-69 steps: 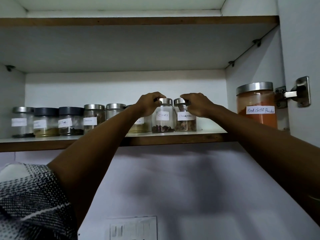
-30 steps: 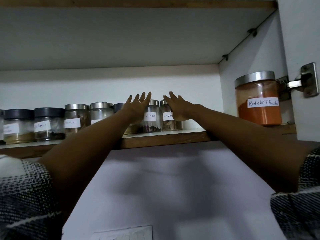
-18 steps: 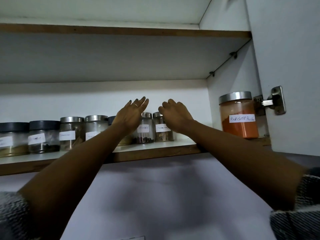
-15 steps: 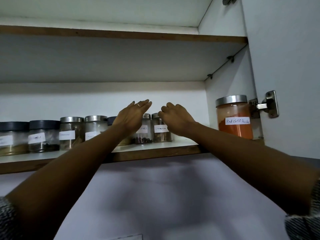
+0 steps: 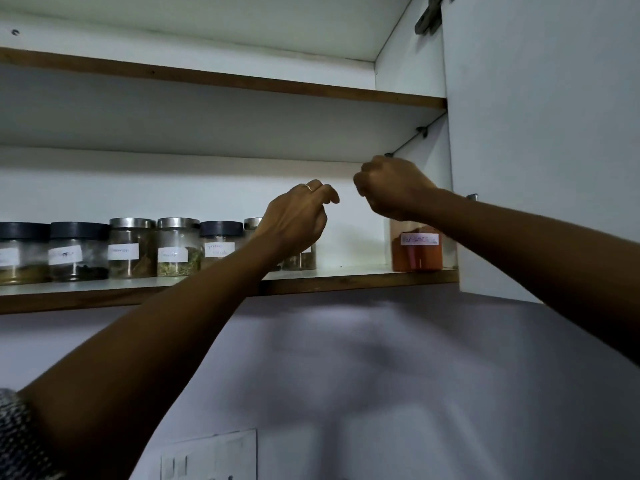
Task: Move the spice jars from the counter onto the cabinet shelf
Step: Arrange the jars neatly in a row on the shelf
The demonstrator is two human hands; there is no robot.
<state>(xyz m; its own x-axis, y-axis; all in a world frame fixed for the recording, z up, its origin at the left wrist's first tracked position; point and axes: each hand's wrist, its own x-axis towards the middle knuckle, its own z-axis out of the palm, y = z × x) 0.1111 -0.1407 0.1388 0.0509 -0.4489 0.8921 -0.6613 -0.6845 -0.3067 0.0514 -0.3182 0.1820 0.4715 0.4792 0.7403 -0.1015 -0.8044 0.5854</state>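
Both arms reached up toward the cabinet shelf [image 5: 346, 280], whose brown front edge ran across the view with a row of spice jars [image 5: 131, 247] standing on its white top. From the left the row showed two dark-lidded jars, two with metal lids, another dark-lidded one [image 5: 220, 245], and then jars partly hidden behind the left hand [image 5: 294, 220], one of them [image 5: 301, 259] showing only its lower body with brownish contents. Each visible jar carried a white paper label, the writing too small to read. The left hand was raised in front of these last jars with its fingers loosely curled and a ring on one finger; it held nothing and touched no jar that could be seen. The right hand [image 5: 389, 188] was higher and to the right, its fingers curled into a loose fist with nothing visible inside, clear of the shelf and just above a taller jar of orange-red powder [image 5: 417, 251], whose lid it hid. That jar stood apart from the row, at the right end of the shelf beside the cabinet's side wall and the open white door [image 5: 540, 133]. A bare stretch of shelf lay between it and the row. Below the shelf was a shadowed wall with a white switch plate [image 5: 211, 457] near the bottom edge, and a patterned sleeve [image 5: 17, 441] showed at the lower left corner.
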